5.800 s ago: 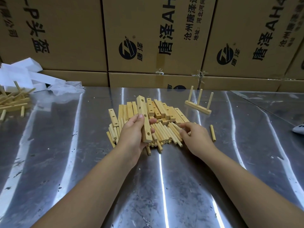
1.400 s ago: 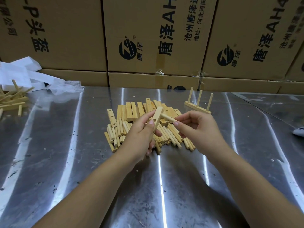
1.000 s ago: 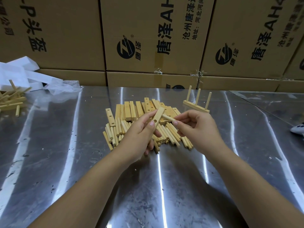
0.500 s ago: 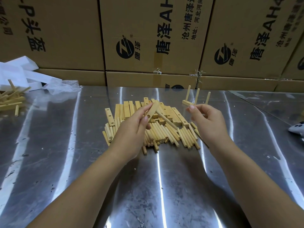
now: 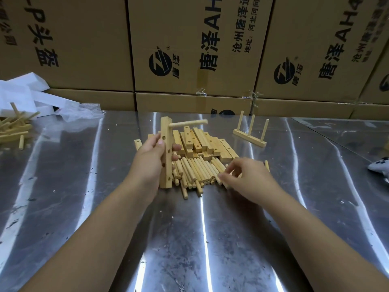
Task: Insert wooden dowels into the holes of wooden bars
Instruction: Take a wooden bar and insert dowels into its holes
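We see two hands over the steel desk [image 5: 88, 186]. The left hand [image 5: 152, 163] grips one wooden bar [image 5: 166, 171] and holds it upright, with the thumb on its front face and the fingers curled round it. One dowel [image 5: 188, 123] sits in the top hole of this bar and points to the right; the lower holes are open. The right hand [image 5: 247, 181] is low over the heap of loose dowels [image 5: 195, 171], with the fingers bent and blurred, so we cannot tell if it pinches a dowel. Behind the dowels lies a heap of bars [image 5: 203, 141]; both heaps are too many to count surely. Far right of them stands one finished bar [image 5: 249, 138] with three upright dowels. At the left edge lies a second small heap of wood pieces [image 5: 12, 129], beside white foam blocks [image 5: 23, 91].
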